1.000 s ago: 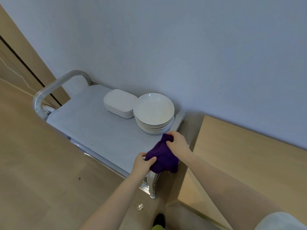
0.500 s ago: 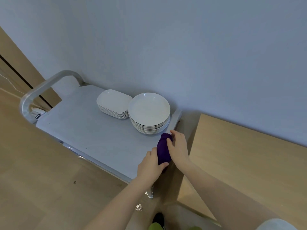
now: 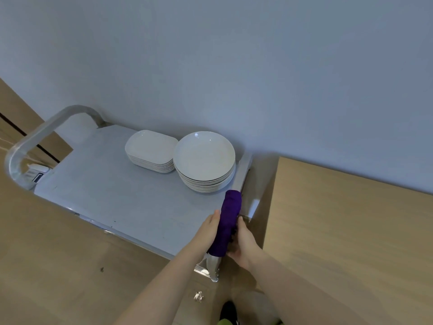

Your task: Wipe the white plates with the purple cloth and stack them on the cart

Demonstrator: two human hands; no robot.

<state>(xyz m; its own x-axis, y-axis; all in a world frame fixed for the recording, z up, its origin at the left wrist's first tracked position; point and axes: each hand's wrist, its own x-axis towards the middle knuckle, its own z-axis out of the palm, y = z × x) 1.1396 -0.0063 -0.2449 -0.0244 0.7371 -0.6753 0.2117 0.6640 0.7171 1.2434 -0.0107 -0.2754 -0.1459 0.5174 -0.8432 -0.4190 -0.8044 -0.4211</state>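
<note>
Purple cloth (image 3: 228,222) rolled up into a long tube, sandwiched between both hands right at the near right corner of the cart (image 3: 112,202). Left hand (image 3: 209,227) flat against the cloth's left side, fingers pretty much straight, so grip loose and pressing rather than clutching. Right hand (image 3: 243,245) cupped around the right side, fingers tucked behind the roll, holding it. Far end of the cloth almost reaching the stack of round white plates (image 3: 204,160). Second stack of rectangular white plates (image 3: 151,150) just beside it on the left, touching or nearly. Wooden table (image 3: 339,231) off to the right, curved cart handle (image 3: 35,139) at the far left end.
</note>
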